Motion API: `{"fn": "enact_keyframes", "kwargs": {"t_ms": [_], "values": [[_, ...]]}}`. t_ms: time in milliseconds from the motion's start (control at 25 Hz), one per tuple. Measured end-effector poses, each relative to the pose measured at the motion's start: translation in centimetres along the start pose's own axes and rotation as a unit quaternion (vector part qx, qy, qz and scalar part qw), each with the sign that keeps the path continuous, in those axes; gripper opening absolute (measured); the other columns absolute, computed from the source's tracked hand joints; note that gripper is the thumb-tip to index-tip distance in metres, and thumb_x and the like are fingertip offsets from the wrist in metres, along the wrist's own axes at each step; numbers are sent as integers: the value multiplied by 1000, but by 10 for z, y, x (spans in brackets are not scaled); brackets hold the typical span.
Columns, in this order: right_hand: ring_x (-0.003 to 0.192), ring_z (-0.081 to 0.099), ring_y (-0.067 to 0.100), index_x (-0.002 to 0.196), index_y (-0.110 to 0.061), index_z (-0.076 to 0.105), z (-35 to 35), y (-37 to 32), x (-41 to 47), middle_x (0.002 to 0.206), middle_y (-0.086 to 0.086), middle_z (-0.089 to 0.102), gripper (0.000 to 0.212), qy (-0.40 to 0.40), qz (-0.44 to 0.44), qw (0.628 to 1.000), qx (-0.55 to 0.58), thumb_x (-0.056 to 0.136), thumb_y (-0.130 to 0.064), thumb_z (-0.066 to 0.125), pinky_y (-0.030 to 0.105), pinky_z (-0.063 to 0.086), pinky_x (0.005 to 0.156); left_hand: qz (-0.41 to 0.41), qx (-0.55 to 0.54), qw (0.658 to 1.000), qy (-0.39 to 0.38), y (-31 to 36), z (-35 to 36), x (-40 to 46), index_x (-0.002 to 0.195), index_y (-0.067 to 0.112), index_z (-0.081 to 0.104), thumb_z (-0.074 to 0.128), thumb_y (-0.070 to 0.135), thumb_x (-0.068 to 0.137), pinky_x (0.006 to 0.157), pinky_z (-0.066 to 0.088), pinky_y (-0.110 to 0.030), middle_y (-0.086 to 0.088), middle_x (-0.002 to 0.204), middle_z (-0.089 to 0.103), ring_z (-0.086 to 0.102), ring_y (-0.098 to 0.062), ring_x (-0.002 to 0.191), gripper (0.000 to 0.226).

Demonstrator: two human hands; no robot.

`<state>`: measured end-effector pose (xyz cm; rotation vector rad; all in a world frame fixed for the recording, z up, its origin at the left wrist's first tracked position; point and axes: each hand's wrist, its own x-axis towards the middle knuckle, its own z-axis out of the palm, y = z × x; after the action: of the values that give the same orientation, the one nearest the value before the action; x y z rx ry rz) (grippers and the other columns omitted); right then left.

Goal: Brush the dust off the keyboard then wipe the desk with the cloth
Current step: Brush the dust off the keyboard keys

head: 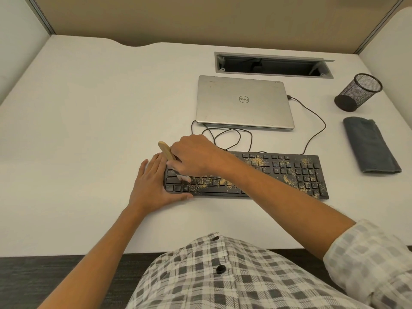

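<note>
The keyboard (256,175) is black and lies flat on the white desk (89,130), near the front edge and right of centre, its long side parallel to that edge. Tan dust (258,162) is scattered over its keys: patches show in the upper middle rows, along the bottom letter row, and around the number pad at the right end.

The right hand (196,155) reaches across the left half of the keyboard. Its fingers are curled around a brush (166,150) with a light wooden handle. The handle end points up and to the left; the bristle end rests on the keys at the lower left of the keyboard.

The left hand (153,188) lies flat with fingers straight and together. It presses against the left end of the keyboard, with the thumb along the front edge of the keyboard.

A folded grey cloth (370,144) lies near the right edge of the desk, apart from the keyboard's right end. Behind the cloth, a black mesh cup (359,91) lies tipped on its side.

A closed silver laptop (244,101) sits behind the keyboard. A black cable (316,132) runs from the laptop's right side to the back of the keyboard, and more cable is looped between the two. A grey cable slot (274,65) is set into the desk near the back edge.
</note>
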<state>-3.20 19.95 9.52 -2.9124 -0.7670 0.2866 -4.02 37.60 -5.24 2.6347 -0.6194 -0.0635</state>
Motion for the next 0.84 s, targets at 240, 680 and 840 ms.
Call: {"fn": "enact_keyframes", "kwargs": {"t_ms": [240, 680, 840], "values": [[57, 42, 19, 77, -17, 45, 3, -5, -1, 60, -6, 36, 31, 3, -21, 1000, -16, 99, -38, 42, 31, 31, 61, 12, -2, 1000, 4, -1, 0, 0, 154, 18, 38, 51, 101, 62, 126, 10, -47, 0, 164, 32, 18, -18, 155, 124], [54, 41, 17, 71, -18, 45, 1, 4, -2, 60, -6, 40, 35, -1, -3, 1000, 3, 98, -40, 42, 31, 27, 56, 1, -2, 1000, -2, -3, 1, 0, 159, 17, 27, 51, 101, 60, 127, 8, -45, -2, 166, 28, 16, -18, 156, 132], [53, 42, 15, 67, -22, 38, 4, 3, 0, 61, -5, 41, 37, -9, -1, 1000, -1, 97, -40, 44, 31, 25, 51, 13, -8, 1000, -6, -5, 1, 0, 159, 18, 25, 53, 101, 59, 128, 6, -44, -2, 167, 25, 14, -19, 156, 133]]}}
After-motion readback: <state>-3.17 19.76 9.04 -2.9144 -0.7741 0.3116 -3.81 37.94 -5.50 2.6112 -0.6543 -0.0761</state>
